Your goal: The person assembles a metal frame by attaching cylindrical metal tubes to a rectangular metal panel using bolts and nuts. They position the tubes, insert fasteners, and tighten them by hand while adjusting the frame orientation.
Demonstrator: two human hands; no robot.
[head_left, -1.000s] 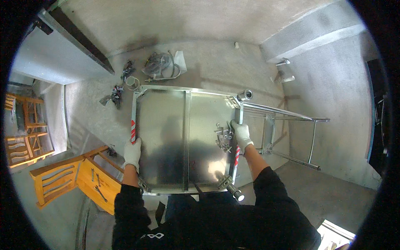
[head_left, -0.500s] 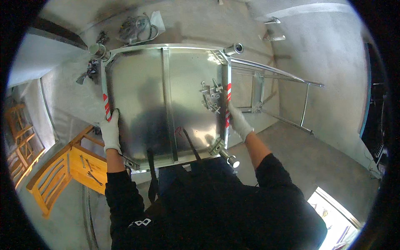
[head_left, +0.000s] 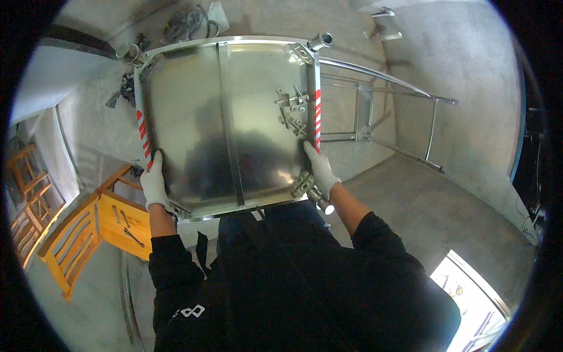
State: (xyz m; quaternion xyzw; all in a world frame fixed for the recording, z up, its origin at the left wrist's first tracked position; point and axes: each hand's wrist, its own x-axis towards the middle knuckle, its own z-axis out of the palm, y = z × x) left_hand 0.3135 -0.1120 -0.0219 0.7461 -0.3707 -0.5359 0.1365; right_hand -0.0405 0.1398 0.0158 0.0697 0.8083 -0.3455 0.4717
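Observation:
In front of me is a metal platform frame (head_left: 187, 117), its sheet-metal panel crossed by a middle bar and its sides marked with red-and-white tape. My left hand (head_left: 155, 185), in a white glove, grips the left rail below the tape. My right hand (head_left: 321, 170), gloved too, is closed round the right rail near the near right corner. Loose bolts, nuts and brackets (head_left: 291, 111) lie on the panel by the right rail. A round metal tube end (head_left: 321, 41) stands at the far right corner, and another tube end (head_left: 322, 205) sticks out at the near right corner.
A yellow wooden chair (head_left: 120, 220) with several wrenches on its seat stands at the left. Behind the right rail a tubular metal frame (head_left: 431, 129) reaches toward the wall. Cables and a white bag (head_left: 217, 17) lie on the floor at the far side. More wooden furniture (head_left: 32, 199) is further left.
The platform has shifted away from me and slightly left, with the loose hardware on it. My right hand has moved left along with the rail; both hands keep their hold.

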